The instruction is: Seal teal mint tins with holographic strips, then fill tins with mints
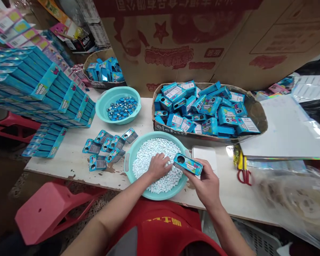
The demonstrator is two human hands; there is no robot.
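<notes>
Largest first, a pale table (226, 188) runs beneath both hands. A cardboard tray (259, 117) heaped with blue packets (209, 105) stands beyond the right fingers. The teal basin (162, 196) sits under the left hand (159, 167), and a smaller bowl (102, 103) of shiny blue pieces (122, 107) lies beyond the left fingers and off to their left. Loose blue boxes (97, 163) lie to the left of the left fingers, outside the basin.

The held blue box (188, 164) is just right of the left fingers, over the basin's right edge. The right hand (207, 183) has its thumb and fingers closed about the end away from the left hand. The box's long axis runs crosswise between the hands, tilted so that the gripped end lies a little closer to the body. Its printed, holed face is turned up toward the wearer, and the dark round hole (181, 159) is at the end nearer the left fingers.

The left fingers are loosely bent and partly spread, tips down among small white pieces (162, 185); whether they pinch any cannot be told. The pieces lie directly under and around those fingers.
</notes>
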